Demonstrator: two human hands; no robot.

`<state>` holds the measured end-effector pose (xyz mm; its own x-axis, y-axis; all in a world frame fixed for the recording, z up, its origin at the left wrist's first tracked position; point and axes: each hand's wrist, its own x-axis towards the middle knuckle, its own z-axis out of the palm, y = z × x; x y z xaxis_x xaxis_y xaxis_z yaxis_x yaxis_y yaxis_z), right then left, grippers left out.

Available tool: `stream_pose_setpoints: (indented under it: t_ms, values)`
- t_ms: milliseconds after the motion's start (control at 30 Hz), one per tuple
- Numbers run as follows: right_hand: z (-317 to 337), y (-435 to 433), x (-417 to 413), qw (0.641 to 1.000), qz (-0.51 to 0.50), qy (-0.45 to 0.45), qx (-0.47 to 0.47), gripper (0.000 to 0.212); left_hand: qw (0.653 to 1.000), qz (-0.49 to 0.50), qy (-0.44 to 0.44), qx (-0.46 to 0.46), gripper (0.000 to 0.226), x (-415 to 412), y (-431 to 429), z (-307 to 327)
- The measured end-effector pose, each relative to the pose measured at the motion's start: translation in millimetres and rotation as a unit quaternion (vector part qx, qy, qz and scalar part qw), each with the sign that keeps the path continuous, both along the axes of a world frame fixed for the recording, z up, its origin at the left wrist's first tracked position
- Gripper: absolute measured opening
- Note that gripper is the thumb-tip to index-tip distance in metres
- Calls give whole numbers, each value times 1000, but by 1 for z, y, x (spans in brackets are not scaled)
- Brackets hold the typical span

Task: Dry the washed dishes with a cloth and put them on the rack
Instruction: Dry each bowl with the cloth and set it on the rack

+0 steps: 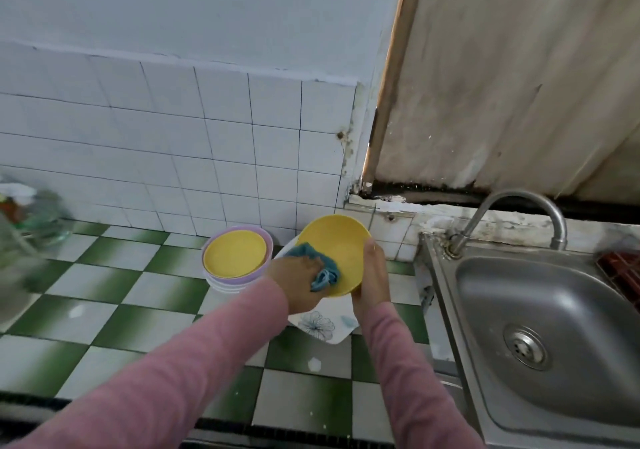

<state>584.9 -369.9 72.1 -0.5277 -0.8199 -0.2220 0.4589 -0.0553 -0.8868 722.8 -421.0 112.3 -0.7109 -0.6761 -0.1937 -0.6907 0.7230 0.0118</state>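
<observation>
A yellow plate [341, 247] is held tilted, its face towards me, above the counter. My right hand [372, 275] grips its right edge, thumb on the rim. My left hand [294, 277] holds a blue cloth [323, 270] bunched against the plate's lower left face. Behind and to the left stands a stack of plates [235, 258], a yellow one on top, a lilac one under it and white ones below. Under my hands lies a white flower-patterned board or tray [320, 325].
The counter [121, 292] has green and white checked tiles. A steel sink [540, 317] with a curved tap [519, 213] is at the right, a red item [623, 272] at its far edge. Blurred glassware [31, 216] stands at the far left. A tiled wall runs behind.
</observation>
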Motion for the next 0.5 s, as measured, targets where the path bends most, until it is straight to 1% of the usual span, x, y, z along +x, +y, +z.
stream_pose_setpoints:
  t_ms: [67,100,167,233,267,300,333,400,433,467,500]
  values:
    - [1,-2,7,1000,-2,14,-13,57,999,16,-39,-35,64,4,-12,-4]
    - [1,-4,9,1000,-2,17,-18,54,998,25,-38,-44,66,5,-16,-7]
    - [2,-9,13,999,4,22,-23,67,999,39,-5,-36,67,6,-22,-14]
    - [4,-10,17,1000,19,2,-22,81,998,43,46,-2,68,3,-21,-14]
    - [6,-10,20,999,31,-12,-23,83,996,39,73,31,68,0,-19,-11]
    - [7,-10,24,998,47,-31,-25,82,990,33,111,85,70,-5,-15,-7]
    - [8,-11,27,996,59,-54,-28,83,975,37,155,155,71,-10,-8,1]
    - [10,-14,29,994,65,-81,-19,87,924,53,234,299,70,-17,1,8]
    - [12,-15,27,995,57,-87,-10,84,899,58,255,352,67,-17,4,12]
    - [14,-16,25,995,47,-90,-4,83,882,64,261,388,64,-15,4,13]
    - [14,-16,21,995,41,-88,3,86,872,70,254,413,62,-12,4,15]
